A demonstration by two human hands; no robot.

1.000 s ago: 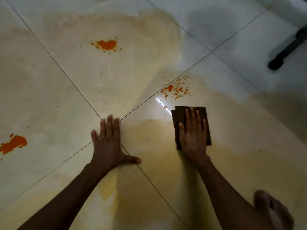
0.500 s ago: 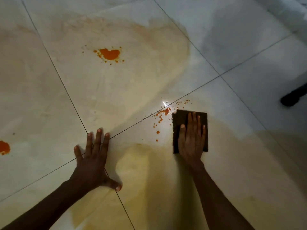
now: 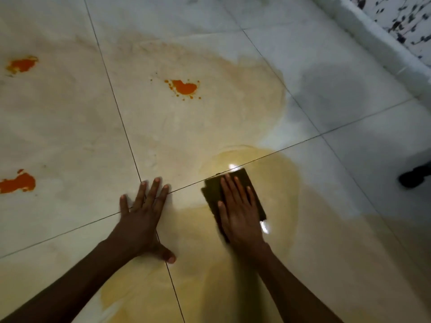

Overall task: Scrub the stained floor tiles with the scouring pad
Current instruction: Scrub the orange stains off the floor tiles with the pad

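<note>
Head view, scouring pad (image 3: 235, 194) under flat right hand (image 3: 240, 217)

Dark object (image 3: 414, 176) at right edge, unidentifiable; white raised ledge (image 3: 373, 36) top right; black-speckled surface (image 3: 405, 17) beyond it

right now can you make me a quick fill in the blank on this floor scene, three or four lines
1. The right hand presses flat on the dark ____.
2. The left hand lies flat on the bare floor with its fingers ____.
3. The number of bright orange blotches in view is ____.
4. The pad sits in a wet smear coloured ____.

Missing words: pad; spread; three; yellow
</note>
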